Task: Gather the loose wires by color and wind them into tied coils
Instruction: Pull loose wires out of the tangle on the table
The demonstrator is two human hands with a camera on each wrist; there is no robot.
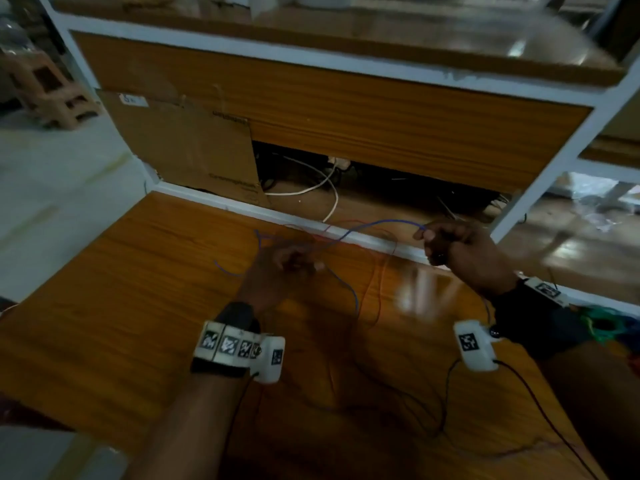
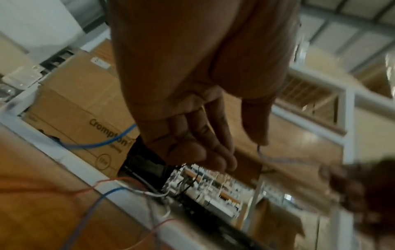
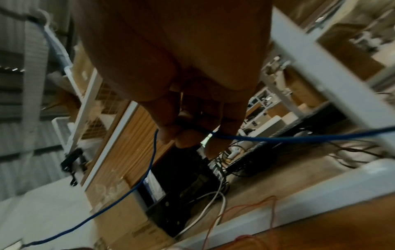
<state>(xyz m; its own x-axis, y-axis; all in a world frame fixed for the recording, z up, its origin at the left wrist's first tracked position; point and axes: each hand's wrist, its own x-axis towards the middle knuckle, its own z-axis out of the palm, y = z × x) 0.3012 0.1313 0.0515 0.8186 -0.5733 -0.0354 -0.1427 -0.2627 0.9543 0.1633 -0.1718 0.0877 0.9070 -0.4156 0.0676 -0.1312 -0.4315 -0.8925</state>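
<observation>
Nearest the body, loose lengths of the red wire [image 1: 375, 289] and the blue wire [image 1: 377, 225] trailed across the wooden table [image 1: 121, 306] toward its front edge. Above them, at mid-table, we held our left hand [image 1: 277, 271] with fingers loosely extended in the left wrist view; the blue wire passed close under the thumb there, but we could not tell whether that hand pinched it or merely touched it. Farther out and to the right, over the white rail [image 1: 242, 207] at the table's back edge, our right hand [image 1: 460, 251] pinched the blue wire between thumb and fingertips [image 3: 171, 137], the grip closed on the strand near one end.

The relation that governed the coming move was the wire's long axis: it ran roughly side to side, from the right-hand pinch leftward and slightly nearer, sagging to the left hand, then dropping to the table. The free length thus lay to the left of and below the right grip, with the left hand the nearer to it. We judged that winding would start from this span. Beyond the rail lay a white cable [image 1: 329, 188] and a cardboard box [image 1: 187, 143].
</observation>
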